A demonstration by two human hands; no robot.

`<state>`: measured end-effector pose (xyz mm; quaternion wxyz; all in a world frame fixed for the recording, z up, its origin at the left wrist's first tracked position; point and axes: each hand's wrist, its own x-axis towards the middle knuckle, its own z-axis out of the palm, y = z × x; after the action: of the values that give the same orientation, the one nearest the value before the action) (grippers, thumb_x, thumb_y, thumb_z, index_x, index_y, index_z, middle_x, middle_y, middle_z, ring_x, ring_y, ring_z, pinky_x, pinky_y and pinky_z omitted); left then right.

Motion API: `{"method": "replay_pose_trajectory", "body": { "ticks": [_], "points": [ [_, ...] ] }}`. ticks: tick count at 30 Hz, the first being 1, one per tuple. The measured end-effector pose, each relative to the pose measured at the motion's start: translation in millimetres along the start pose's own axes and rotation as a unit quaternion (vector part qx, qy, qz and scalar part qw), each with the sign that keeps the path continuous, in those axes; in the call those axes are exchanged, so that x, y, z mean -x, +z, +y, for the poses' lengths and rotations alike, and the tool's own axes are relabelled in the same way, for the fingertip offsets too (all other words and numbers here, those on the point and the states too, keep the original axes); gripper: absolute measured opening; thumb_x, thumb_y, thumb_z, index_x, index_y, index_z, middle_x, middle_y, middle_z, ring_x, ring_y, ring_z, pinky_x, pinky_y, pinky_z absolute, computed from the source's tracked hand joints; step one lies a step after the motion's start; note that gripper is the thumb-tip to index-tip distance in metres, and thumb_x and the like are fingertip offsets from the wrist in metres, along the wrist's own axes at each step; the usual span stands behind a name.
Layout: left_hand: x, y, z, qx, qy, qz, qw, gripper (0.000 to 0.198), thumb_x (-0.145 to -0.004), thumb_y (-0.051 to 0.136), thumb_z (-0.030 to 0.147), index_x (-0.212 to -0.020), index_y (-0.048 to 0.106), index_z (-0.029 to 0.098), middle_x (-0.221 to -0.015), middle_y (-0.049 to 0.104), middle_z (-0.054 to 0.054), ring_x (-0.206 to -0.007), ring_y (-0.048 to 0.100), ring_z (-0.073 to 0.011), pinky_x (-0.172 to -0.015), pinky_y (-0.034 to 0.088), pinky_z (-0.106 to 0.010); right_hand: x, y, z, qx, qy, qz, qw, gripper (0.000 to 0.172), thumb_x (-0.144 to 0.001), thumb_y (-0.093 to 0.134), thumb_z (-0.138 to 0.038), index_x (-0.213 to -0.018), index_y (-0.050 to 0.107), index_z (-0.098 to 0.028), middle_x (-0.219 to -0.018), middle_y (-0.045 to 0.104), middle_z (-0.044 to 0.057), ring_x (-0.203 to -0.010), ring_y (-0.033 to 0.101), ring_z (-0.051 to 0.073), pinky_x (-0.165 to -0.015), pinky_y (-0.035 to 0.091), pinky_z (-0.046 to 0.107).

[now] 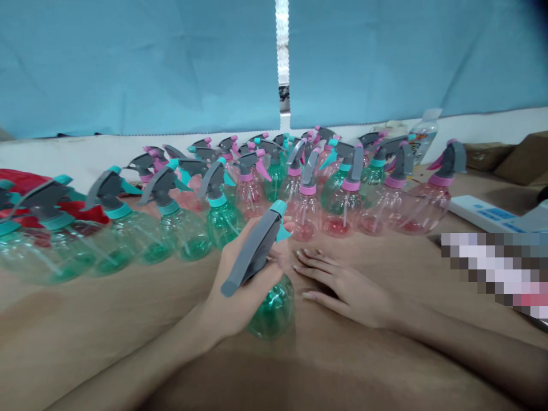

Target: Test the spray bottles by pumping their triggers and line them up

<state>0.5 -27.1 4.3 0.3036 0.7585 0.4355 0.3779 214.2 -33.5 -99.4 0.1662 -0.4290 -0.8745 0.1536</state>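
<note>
My left hand [240,285] is wrapped round the neck of a green see-through spray bottle [274,311] with a grey trigger head and turquoise nozzle. The bottle is near the middle of the wooden table [334,365], and its head points away and to the right. To its right, my right hand [351,285] lies palm down on the tabletop, fingers stretched out, holding nothing. Just beyond the hands stand more spray bottles: a green one [223,220] behind my left hand and a pink one [306,214] ahead of my right.
Rows of green and pink spray bottles [188,234] span the table's back. A red cloth or bag [25,182] lies at left. On the right are a clear bottle [423,134], cardboard boxes [524,160], a white device [483,211] and a pixelated object [492,268].
</note>
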Motion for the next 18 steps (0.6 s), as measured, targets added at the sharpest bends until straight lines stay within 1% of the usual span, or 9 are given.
{"method": "replay_pose_trajectory", "body": {
  "ticks": [5,7,11,15,18],
  "points": [
    [-0.8,0.7,-4.2,0.022,0.019,-0.007,1.0,0.011,-0.072,0.047,0.019,-0.082,0.047,0.024,-0.076,0.056,0.003,-0.074,0.06,-0.0165,-0.065,0.046,-0.026,-0.8,-0.7,-0.5,0.009,0.0,-0.014,1.0,0.053,-0.098,0.033,-0.045,-0.144,0.037,-0.019,-0.152,0.032,0.004,-0.142,0.023,0.022,-0.117,0.02,0.046],
    [-0.7,0.8,-4.7,0.022,0.017,-0.008,1.0,0.011,-0.072,0.047,0.02,-0.082,0.047,0.024,-0.077,0.057,0.003,-0.073,0.059,-0.0166,-0.065,0.046,-0.027,-0.8,-0.4,0.1,0.01,-0.006,-0.013,1.0,0.049,-0.099,0.032,-0.04,-0.143,0.038,-0.019,-0.152,0.032,0.004,-0.142,0.024,0.021,-0.117,0.02,0.045],
    [0.2,1.0,-5.7,0.026,0.008,-0.002,1.0,0.018,-0.072,0.049,0.021,-0.089,0.05,0.024,-0.075,0.055,0.003,-0.07,0.057,-0.0163,-0.063,0.046,-0.027,-0.3,0.8,1.4,0.012,-0.016,-0.004,1.0,0.045,-0.1,0.03,-0.032,-0.141,0.042,-0.019,-0.152,0.032,0.004,-0.141,0.026,0.02,-0.117,0.02,0.043],
    [0.6,0.5,-7.1,0.03,-0.005,-0.006,1.0,0.016,-0.073,0.05,0.022,-0.089,0.051,0.024,-0.076,0.056,0.003,-0.072,0.058,-0.0166,-0.066,0.047,-0.028,0.0,1.5,0.9,0.009,-0.014,0.006,1.0,0.044,-0.099,0.032,-0.03,-0.141,0.043,-0.018,-0.151,0.034,0.005,-0.14,0.029,0.02,-0.117,0.021,0.042],
    [0.3,-0.3,-7.0,0.031,-0.013,-0.008,0.999,0.018,-0.073,0.051,0.021,-0.091,0.052,0.024,-0.077,0.055,0.003,-0.072,0.058,-0.017,-0.068,0.047,-0.029,-0.4,1.3,-0.2,0.023,-0.011,0.001,1.0,0.045,-0.099,0.032,-0.03,-0.14,0.043,-0.017,-0.15,0.034,0.006,-0.14,0.029,0.02,-0.117,0.022,0.043]
  ]
}}
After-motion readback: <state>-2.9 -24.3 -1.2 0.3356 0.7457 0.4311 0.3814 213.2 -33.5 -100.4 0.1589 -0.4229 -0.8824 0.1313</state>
